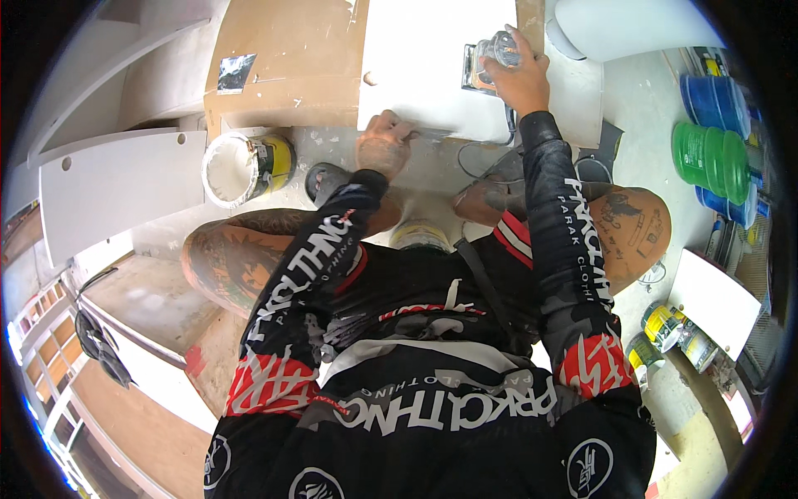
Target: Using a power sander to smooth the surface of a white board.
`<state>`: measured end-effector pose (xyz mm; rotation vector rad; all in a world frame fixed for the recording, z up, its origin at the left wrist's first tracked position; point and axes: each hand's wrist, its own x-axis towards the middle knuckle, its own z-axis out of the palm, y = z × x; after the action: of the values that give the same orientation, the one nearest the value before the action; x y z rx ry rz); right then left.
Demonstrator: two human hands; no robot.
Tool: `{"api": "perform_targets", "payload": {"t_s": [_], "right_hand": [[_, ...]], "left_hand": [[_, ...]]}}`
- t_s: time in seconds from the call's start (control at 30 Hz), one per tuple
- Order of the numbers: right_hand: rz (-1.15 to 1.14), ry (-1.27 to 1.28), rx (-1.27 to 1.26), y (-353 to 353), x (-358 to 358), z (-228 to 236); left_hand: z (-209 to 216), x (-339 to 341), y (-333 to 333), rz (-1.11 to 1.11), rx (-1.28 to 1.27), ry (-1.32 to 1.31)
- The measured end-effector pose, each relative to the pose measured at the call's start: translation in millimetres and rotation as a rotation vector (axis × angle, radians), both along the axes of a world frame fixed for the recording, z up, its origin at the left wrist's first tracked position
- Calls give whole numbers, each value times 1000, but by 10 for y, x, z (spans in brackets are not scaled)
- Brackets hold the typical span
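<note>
White panel (pixel 424 66) flat on floor, largest. Open paint bucket (pixel 234 169) left, white inside. Green and blue tubs (pixel 711 154) stacked right. Small cans (pixel 665 326) lower right. Right hand (pixel 519 79) clamped on sander (pixel 489 58) atop panel; left hand (pixel 381 148) pressed on panel edge, blurred.
</note>
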<state>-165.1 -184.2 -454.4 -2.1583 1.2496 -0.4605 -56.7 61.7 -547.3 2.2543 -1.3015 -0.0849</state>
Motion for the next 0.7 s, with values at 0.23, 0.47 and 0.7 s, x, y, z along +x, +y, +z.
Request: {"api": "perform_targets", "payload": {"t_s": [0.23, 0.47, 0.7], "right_hand": [[18, -14, -12, 33, -51, -40], [-45, 18, -23, -48, -88, -47], [-2, 28, 0, 34, -25, -23]], "left_hand": [[-46, -109, 25, -9, -13, -10], [22, 180, 320, 106, 1, -25], [-43, 160, 250, 165, -78, -4]]}}
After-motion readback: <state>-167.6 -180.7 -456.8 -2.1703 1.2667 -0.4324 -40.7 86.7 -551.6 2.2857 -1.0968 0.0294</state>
